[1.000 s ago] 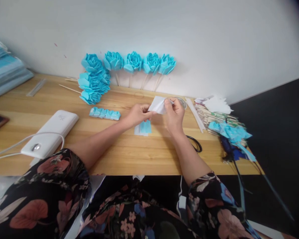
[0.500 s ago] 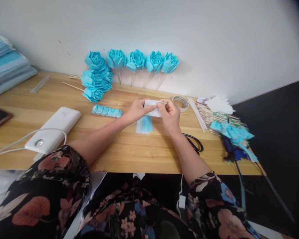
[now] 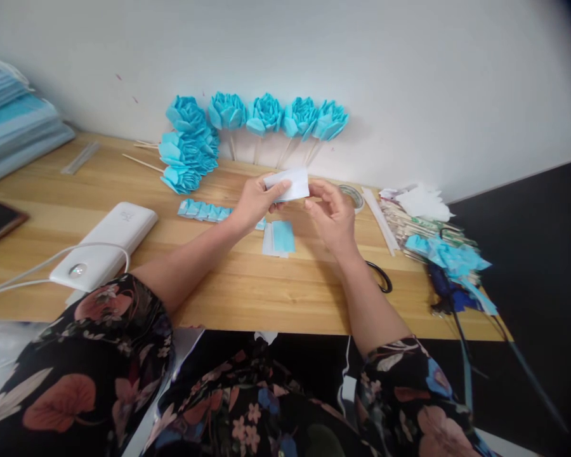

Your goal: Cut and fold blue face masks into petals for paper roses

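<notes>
My left hand (image 3: 254,202) pinches a folded white paper strip (image 3: 291,183) by its left end, holding it a little above the wooden table (image 3: 247,285). My right hand (image 3: 332,213) hovers just right of the strip with fingers loosely curled and nothing in them. Below the strip lies a small stack of blue and white paper pieces (image 3: 278,238). A row of folded blue petals (image 3: 203,211) lies to the left of my left hand.
Blue paper flowers on sticks (image 3: 266,117) lean against the wall, more lie in a pile (image 3: 186,157). A white power bank (image 3: 105,246) with a cable sits left. Tape roll (image 3: 352,194), scissors (image 3: 380,277) and blue scraps (image 3: 445,254) are right. Stacked blue sheets (image 3: 14,130) at far left.
The white strip was held by both hands and folded flat. Now my right hand has let go and my left hand alone holds it, raised slightly.
</notes>
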### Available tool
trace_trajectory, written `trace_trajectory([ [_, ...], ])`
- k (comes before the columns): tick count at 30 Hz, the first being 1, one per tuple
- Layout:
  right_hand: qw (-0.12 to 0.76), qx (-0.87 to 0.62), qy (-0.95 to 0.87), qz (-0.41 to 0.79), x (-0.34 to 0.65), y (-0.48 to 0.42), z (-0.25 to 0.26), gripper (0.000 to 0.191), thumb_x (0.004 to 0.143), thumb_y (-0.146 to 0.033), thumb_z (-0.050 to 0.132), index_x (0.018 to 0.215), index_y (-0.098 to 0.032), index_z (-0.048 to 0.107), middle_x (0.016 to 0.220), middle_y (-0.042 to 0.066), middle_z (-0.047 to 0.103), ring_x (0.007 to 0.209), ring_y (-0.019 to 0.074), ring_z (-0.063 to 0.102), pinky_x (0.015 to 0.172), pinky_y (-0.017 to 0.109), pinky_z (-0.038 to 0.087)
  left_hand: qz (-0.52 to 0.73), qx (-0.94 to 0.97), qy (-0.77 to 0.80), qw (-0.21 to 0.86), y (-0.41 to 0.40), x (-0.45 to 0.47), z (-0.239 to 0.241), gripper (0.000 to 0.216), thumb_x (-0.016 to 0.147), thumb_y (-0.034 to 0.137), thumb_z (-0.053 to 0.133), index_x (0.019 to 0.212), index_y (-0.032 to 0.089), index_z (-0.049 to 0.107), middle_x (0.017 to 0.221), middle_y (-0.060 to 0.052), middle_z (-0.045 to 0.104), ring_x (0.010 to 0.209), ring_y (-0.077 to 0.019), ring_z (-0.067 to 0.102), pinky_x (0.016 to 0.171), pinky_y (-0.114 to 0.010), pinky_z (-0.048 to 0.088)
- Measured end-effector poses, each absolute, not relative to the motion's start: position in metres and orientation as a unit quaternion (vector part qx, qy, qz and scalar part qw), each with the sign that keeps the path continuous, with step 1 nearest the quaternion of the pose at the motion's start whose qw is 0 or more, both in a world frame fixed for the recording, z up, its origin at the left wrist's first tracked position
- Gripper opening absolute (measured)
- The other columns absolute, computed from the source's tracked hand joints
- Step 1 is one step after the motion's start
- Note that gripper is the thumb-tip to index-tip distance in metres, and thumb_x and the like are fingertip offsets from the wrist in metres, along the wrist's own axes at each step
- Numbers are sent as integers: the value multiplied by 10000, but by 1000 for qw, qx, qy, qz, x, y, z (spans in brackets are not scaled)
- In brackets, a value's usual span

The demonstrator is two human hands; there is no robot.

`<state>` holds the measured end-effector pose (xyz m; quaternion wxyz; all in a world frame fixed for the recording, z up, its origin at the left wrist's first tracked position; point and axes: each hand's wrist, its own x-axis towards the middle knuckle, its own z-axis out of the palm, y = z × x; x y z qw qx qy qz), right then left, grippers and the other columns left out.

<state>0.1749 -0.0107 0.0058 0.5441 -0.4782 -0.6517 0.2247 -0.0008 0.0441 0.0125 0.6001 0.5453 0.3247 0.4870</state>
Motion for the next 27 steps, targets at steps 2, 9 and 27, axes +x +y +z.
trace_trajectory([
  [2, 534, -489, -658, 207, 175, -11, 7, 252, 861, -310, 695, 1112, -330, 700, 1149, 7, 745, 1062, 225, 691, 872, 398, 586, 483, 548, 329, 598, 43, 0, 13, 326, 836, 414, 769, 735, 155, 598, 557, 19, 599, 459, -71, 515, 445, -214, 372],
  [9, 514, -514, -659, 192, 173, -12, 10, 75, 845, -312, 684, 869, -272, 742, 924, 4, 776, 841, 198, 701, 805, 366, 580, 479, 563, 332, 586, 41, -1, 14, 276, 871, 308, 737, 700, 144, 595, 558, 12, 612, 456, -72, 533, 441, -211, 371],
  [27, 518, -492, -647, 267, 161, -13, 3, 131, 810, -373, 719, 821, -242, 718, 797, -7, 725, 713, 157, 635, 687, 306, 534, 417, 597, 334, 599, 27, -29, 10, 298, 748, 267, 779, 978, 119, 660, 722, -27, 718, 638, -135, 695, 524, -199, 514],
])
